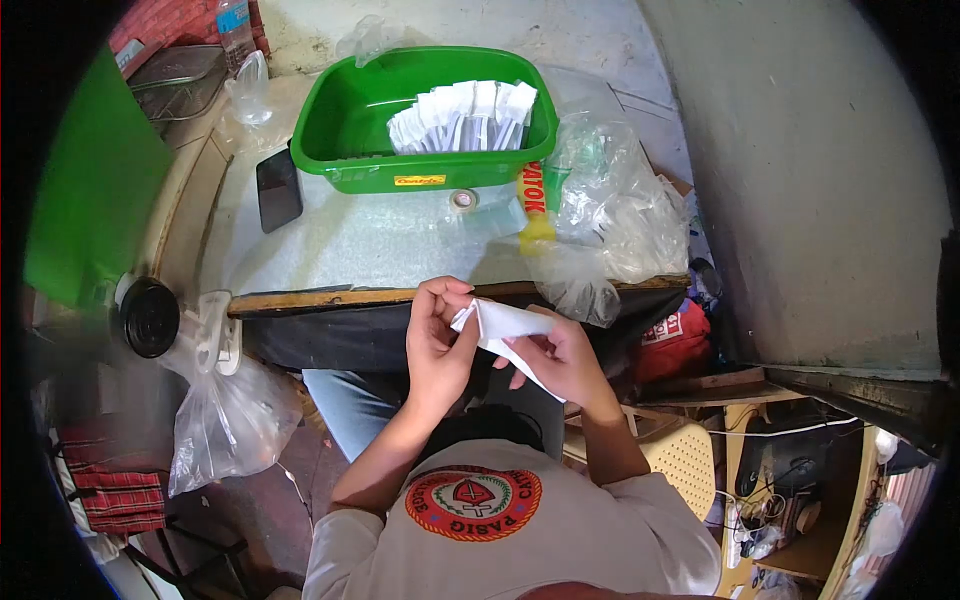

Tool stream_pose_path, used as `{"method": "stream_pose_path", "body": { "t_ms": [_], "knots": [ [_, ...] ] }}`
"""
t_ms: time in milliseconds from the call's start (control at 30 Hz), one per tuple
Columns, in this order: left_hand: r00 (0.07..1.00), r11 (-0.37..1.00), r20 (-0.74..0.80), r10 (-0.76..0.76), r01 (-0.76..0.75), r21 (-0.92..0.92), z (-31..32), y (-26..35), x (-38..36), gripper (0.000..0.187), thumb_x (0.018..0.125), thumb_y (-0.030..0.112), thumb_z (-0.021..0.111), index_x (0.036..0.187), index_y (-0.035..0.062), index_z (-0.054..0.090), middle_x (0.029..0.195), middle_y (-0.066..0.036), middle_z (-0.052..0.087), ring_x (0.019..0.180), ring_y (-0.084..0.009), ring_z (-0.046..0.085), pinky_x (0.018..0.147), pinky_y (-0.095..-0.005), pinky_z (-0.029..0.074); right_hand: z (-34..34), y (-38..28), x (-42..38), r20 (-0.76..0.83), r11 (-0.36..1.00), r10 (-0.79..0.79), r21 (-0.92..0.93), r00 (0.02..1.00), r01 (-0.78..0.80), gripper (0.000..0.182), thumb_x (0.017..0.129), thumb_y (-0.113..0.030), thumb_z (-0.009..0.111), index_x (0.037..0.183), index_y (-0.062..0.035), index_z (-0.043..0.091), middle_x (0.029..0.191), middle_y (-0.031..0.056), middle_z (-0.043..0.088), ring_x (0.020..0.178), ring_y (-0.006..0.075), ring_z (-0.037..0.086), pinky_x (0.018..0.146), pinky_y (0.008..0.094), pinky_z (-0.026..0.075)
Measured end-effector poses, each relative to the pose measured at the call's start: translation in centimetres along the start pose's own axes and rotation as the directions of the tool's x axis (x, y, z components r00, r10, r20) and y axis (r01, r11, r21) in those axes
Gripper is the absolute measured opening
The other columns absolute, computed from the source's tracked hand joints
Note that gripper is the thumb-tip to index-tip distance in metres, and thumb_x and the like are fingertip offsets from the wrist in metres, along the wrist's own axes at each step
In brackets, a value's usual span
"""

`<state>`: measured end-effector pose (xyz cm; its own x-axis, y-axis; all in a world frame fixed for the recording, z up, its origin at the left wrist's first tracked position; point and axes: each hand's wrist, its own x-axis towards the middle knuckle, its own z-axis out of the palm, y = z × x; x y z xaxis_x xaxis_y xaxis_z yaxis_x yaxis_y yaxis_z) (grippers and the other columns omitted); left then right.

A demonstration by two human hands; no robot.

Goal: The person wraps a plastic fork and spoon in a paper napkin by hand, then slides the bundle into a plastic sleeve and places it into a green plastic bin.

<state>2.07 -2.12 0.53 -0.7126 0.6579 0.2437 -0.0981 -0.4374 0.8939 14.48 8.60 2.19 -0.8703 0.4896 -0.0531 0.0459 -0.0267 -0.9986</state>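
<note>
A folded white sheet, paper or tissue by its look, is held between my two hands above my lap, just in front of the table edge. My left hand pinches its folded left end between thumb and fingers. On the other side, my right hand grips the loose right part, thumb on top and some fingers beneath. Past the table edge stands a green plastic tub. Inside it, a fanned row of folded white pieces leans against the front wall.
On the table lie a dark phone, a tape roll and crumpled clear plastic bags. A plastic bag hangs at the left. A water bottle stands at the back left. A grey panel rises at the right.
</note>
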Motion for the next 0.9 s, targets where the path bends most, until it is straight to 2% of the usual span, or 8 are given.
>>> {"method": "stream_pose_path", "body": {
  "t_ms": [100, 300, 400, 467, 500, 600, 767, 900],
  "knots": [
    [1.000, 0.998, -0.003, 0.017, -0.017, -0.067, -0.3, 0.3, 0.3, 0.033, 0.088, -0.014, 0.055, 0.115, 0.0019, 0.046, 0.098, -0.005, 0.057, 0.091, -0.0090, 0.059, 0.077, -0.0195, 0.045, -0.7, 0.4, -0.1, 0.091, 0.997, -0.038, -0.057, 0.995, 0.043, 0.024, 0.094, -0.010, 0.062, 0.112, 0.0060, 0.059, 0.088, 0.0096, 0.066, 0.060, 0.0111, 0.064, 0.048, 0.0243, 0.053],
    [0.996, 0.994, -0.022, -0.092, 0.090, -0.057, -0.7, 0.1, 0.9, 0.033, 0.088, -0.010, 0.061, 0.115, 0.0014, 0.045, 0.098, -0.006, 0.061, 0.087, -0.0102, 0.061, 0.076, -0.0208, 0.047, 0.2, 0.3, -0.3, -0.023, 0.997, 0.058, 0.051, 0.998, -0.056, 0.025, 0.095, -0.011, 0.062, 0.114, 0.0054, 0.059, 0.087, 0.0083, 0.065, 0.055, 0.0090, 0.061, 0.043, 0.0240, 0.050],
    [0.991, 0.983, 0.005, -0.136, 0.136, -0.121, -0.6, 0.2, 0.6, 0.032, 0.092, -0.004, 0.059, 0.121, 0.0008, 0.046, 0.106, -0.008, 0.060, 0.095, -0.0119, 0.061, 0.082, -0.0237, 0.047, 0.5, 0.7, -0.5, -0.026, 0.988, 0.078, 0.138, 0.997, -0.074, 0.026, 0.095, -0.011, 0.062, 0.114, 0.0061, 0.059, 0.087, 0.0085, 0.065, 0.054, 0.0084, 0.060, 0.043, 0.0236, 0.050],
    [0.924, 0.832, 0.115, -0.365, 0.379, -0.405, -0.4, 0.6, 0.0, 0.037, 0.098, 0.011, 0.053, 0.131, -0.0003, 0.043, 0.118, -0.010, 0.058, 0.111, -0.0166, 0.056, 0.097, -0.0303, 0.042, 0.8, 0.8, -0.5, -0.083, 0.988, 0.044, 0.149, 0.996, -0.031, 0.025, 0.095, -0.010, 0.062, 0.113, 0.0068, 0.059, 0.085, 0.0085, 0.065, 0.052, 0.0080, 0.059, 0.042, 0.0232, 0.048],
    [0.900, 0.794, 0.197, -0.388, 0.435, -0.425, -0.5, 0.2, -0.2, 0.046, 0.099, 0.017, 0.050, 0.139, -0.0029, 0.038, 0.126, -0.012, 0.054, 0.118, -0.0203, 0.052, 0.104, -0.0345, 0.038, 0.9, 0.9, -0.5, -0.083, 0.988, 0.044, 0.149, 0.996, -0.032, 0.025, 0.095, -0.010, 0.062, 0.113, 0.0068, 0.059, 0.085, 0.0085, 0.065, 0.052, 0.0080, 0.059, 0.042, 0.0232, 0.048],
    [0.881, 0.753, 0.196, -0.431, 0.471, -0.460, -0.1, 0.0, -1.0, 0.049, 0.099, 0.017, 0.051, 0.141, -0.0037, 0.036, 0.125, -0.013, 0.055, 0.118, -0.0210, 0.052, 0.104, -0.0349, 0.037, 1.3, 1.4, -0.5, -0.115, 0.994, -0.010, 0.104, 0.993, 0.022, 0.025, 0.095, -0.010, 0.062, 0.113, 0.0066, 0.059, 0.083, 0.0078, 0.066, 0.052, 0.0075, 0.059, 0.041, 0.0229, 0.047],
    [0.904, 0.786, 0.108, -0.413, 0.414, -0.460, 0.3, -0.1, -1.2, 0.046, 0.099, 0.011, 0.051, 0.142, 0.0001, 0.037, 0.120, -0.012, 0.058, 0.111, -0.0173, 0.057, 0.096, -0.0304, 0.044, 1.8, 1.9, -0.7, -0.131, 0.999, -0.013, 0.040, 0.991, 0.018, 0.024, 0.095, -0.010, 0.062, 0.113, 0.0063, 0.059, 0.077, 0.0058, 0.065, 0.052, 0.0068, 0.060, 0.041, 0.0227, 0.046],
    [0.954, 0.890, 0.004, -0.299, 0.281, -0.360, 0.3, -1.4, -1.4, 0.024, 0.099, 0.008, 0.054, 0.122, 0.0035, 0.048, 0.102, -0.005, 0.061, 0.090, -0.0088, 0.058, 0.079, -0.0235, 0.046, 2.2, 1.8, -0.9, -0.136, 1.000, -0.006, 0.030, 0.991, 0.010, 0.024, 0.096, -0.012, 0.061, 0.113, 0.0051, 0.060, 0.075, 0.0053, 0.065, 0.050, 0.0069, 0.059, 0.040, 0.0227, 0.046]
  ]
}}
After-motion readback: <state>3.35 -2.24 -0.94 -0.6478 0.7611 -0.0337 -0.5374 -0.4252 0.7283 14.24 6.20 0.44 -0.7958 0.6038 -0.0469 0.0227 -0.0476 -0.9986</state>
